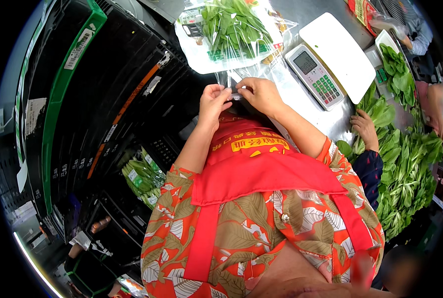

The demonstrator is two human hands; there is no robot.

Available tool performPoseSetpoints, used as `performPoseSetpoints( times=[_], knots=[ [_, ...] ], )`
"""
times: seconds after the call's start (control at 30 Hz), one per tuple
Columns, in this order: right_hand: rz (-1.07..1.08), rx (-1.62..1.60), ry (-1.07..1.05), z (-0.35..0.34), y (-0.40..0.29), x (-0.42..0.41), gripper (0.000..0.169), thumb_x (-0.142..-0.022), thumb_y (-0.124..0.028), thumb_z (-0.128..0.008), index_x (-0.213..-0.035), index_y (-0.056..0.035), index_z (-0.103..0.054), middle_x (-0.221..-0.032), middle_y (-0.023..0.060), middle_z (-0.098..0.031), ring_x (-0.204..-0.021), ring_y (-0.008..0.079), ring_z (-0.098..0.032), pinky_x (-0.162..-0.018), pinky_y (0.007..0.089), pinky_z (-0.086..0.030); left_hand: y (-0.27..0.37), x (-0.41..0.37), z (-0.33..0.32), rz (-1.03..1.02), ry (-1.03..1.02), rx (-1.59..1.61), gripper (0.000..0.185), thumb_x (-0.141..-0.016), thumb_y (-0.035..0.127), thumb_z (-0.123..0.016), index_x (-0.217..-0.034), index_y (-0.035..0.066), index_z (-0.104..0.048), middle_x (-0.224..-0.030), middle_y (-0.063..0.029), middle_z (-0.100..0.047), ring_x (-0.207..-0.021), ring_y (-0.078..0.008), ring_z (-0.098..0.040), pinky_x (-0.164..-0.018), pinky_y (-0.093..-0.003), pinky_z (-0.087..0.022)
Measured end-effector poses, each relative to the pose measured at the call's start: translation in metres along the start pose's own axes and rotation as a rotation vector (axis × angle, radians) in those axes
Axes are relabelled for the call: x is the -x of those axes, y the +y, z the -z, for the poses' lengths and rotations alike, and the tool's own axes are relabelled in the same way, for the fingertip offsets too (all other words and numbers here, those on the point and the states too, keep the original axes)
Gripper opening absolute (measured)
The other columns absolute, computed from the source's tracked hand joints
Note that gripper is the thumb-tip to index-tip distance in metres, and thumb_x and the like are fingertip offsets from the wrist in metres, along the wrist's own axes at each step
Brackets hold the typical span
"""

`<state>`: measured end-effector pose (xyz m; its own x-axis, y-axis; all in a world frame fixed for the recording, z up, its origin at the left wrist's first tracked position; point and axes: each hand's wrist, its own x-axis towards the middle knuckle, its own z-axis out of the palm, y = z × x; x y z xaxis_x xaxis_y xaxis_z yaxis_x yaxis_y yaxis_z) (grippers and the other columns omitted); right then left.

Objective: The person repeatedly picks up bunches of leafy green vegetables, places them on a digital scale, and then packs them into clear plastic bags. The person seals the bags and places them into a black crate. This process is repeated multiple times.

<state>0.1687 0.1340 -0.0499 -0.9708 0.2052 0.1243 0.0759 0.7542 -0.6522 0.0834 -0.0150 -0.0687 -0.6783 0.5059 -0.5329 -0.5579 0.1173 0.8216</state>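
A clear plastic bag (229,61) of leafy green vegetables (236,29) lies on a printed white plastic sheet (191,56) before me. Its gathered open end points towards my body. My left hand (213,102) pinches the twisted plastic between thumb and forefinger. Beside it, my right hand (260,96) has its thumb and fingertips closed on the edge of the same plastic. A small clear strip shows between the two hands, just above my red apron (240,175); what it is I cannot tell.
A digital scale (314,78) with a white platform stands on the metal table (288,100) at right. Another person's hand (365,128) touches a heap of leafy greens (404,178). Stacked black crates (95,82) rise at left, with packed greens (139,178) below.
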Motion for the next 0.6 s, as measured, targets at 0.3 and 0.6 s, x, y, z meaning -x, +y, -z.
performPoseSetpoints(
  times=[0.3,0.6],
  knots=[
    [0.012,0.016,-0.004,-0.007,-0.008,0.002,0.012,-0.080,-0.016,-0.066,-0.090,-0.0088,-0.065,-0.080,0.0114,-0.065,-0.072,0.0307,-0.063,-0.063,0.0373,-0.050,0.004,-0.004,0.002,0.046,-0.059,0.073,0.012,-0.093,0.013,-0.054,-0.099,0.003,-0.050,-0.093,-0.0122,-0.063,-0.085,-0.0223,-0.066,-0.078,-0.0331,-0.053],
    [0.020,0.024,-0.005,-0.012,-0.012,0.003,0.012,-0.081,-0.018,-0.065,-0.089,-0.0088,-0.063,-0.078,0.0119,-0.065,-0.072,0.0325,-0.063,-0.062,0.0394,-0.049,0.008,-0.008,0.008,0.100,-0.080,-0.089,0.011,-0.095,0.018,-0.052,-0.094,0.007,-0.051,-0.092,-0.0091,-0.065,-0.087,-0.0200,-0.066,-0.081,-0.0327,-0.052]
  ],
)
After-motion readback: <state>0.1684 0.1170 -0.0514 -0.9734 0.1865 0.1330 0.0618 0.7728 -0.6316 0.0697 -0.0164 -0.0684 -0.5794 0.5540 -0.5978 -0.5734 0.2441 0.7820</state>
